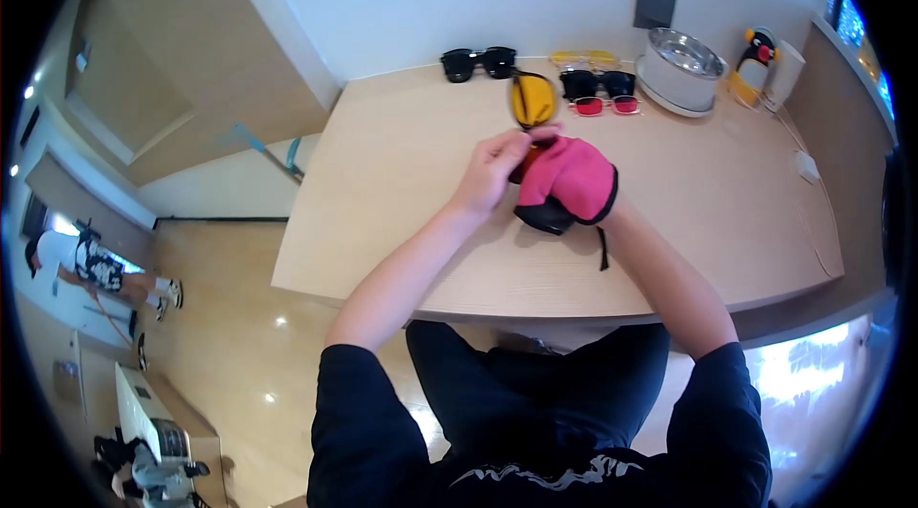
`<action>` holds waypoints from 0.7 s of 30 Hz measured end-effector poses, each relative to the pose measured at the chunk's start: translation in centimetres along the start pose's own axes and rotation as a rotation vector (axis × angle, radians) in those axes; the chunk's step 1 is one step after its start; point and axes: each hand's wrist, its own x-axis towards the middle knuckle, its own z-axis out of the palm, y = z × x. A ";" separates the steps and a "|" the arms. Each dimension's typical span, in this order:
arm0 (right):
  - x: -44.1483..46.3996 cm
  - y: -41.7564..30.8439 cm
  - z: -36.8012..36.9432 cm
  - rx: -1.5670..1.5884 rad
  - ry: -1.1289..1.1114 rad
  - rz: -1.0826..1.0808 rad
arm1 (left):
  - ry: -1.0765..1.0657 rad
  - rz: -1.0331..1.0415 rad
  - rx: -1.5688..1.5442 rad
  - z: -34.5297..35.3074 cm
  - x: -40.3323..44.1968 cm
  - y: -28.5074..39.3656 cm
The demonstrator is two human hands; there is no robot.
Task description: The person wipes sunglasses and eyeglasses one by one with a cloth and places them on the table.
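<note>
My left hand (492, 168) is closed, with thumb and fingers pinched at the lower end of a yellow-and-black item (533, 100), whose kind I cannot make out. A small dark reddish part shows just below those fingers. Pink cloth with black edging (574, 181) covers most of my right hand (547, 132); only some fingertips show, close against the left fingers. A black piece and a dangling black strap hang below the cloth. Both hands are together above the middle of the table (402, 192).
Along the wall lie black sunglasses (478, 63), yellow glasses (583, 58), more black sunglasses (598, 84) and red-lensed glasses (604, 106). A white-and-metal bowl (681, 73), a penguin figure (755, 63) and a white cable (808, 166) are at right. A person (96, 264) stands far left.
</note>
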 end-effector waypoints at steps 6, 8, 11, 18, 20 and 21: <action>0.1 -2.0 -0.1 0.181 0.006 0.101 | -0.032 0.075 0.106 0.0 0.2 -0.1; -0.1 -1.7 0.1 -0.049 0.030 0.069 | -0.016 0.055 0.094 0.1 0.0 -0.2; -0.3 -1.1 0.2 -0.128 0.006 0.114 | -0.038 0.032 0.071 0.0 0.3 -0.8; 0.7 -0.1 0.5 0.117 0.341 -0.075 | -0.052 0.017 -0.033 -0.3 0.6 -1.9; 0.4 -0.5 -0.4 -0.013 0.291 -0.068 | 0.057 0.003 -0.118 0.1 0.6 -1.5; 0.3 -0.1 -0.3 0.023 0.210 -0.019 | 0.063 -0.004 -0.157 0.4 0.5 -1.2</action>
